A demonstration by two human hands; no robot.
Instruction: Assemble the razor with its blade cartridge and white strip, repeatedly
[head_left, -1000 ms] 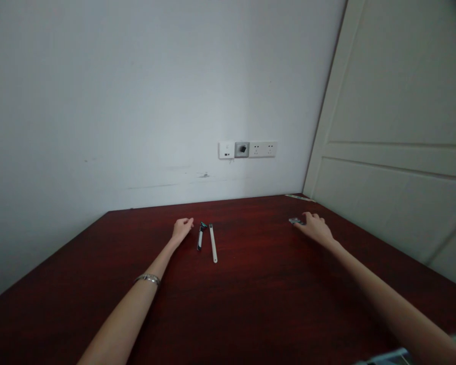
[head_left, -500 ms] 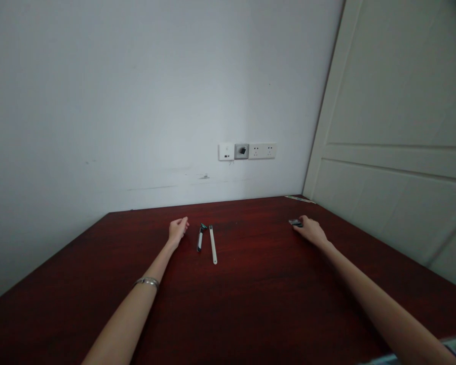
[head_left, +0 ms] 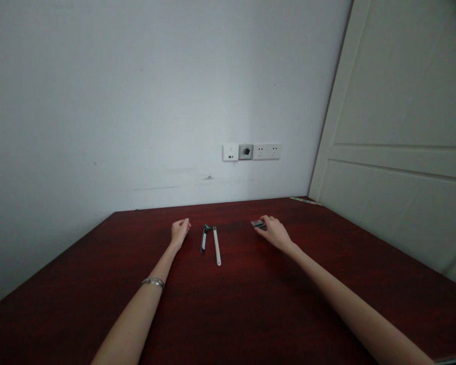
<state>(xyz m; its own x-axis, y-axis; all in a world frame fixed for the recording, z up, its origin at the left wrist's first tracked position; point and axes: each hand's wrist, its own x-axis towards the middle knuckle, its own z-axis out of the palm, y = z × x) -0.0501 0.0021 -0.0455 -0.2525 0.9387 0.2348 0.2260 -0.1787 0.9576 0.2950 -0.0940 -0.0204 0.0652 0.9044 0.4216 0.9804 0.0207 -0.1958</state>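
My left hand [head_left: 180,232] rests on the dark red tabletop with its fingers curled in a loose fist; I see nothing in it. Just right of it lies a razor [head_left: 204,239] with a dark head and a white-and-black handle. Beside the razor is a long, thin white stick [head_left: 217,247] with a dark tip at the far end and a small hole at the near end. Farther right, my right hand [head_left: 276,233] grips a small flat pack [head_left: 257,224], clear and dark, low over the table or touching it. Fingers cover part of the pack.
The red-brown table [head_left: 251,304] meets a white wall at the back. Wall sockets [head_left: 266,151] sit above its far edge. A pale strip [head_left: 305,201] lies at the far right corner, by a cream panelled door [head_left: 395,167].
My right hand has moved left with the small pack, closer to the white stick. My left hand, the razor and the stick stay in place; the view has shifted slightly.
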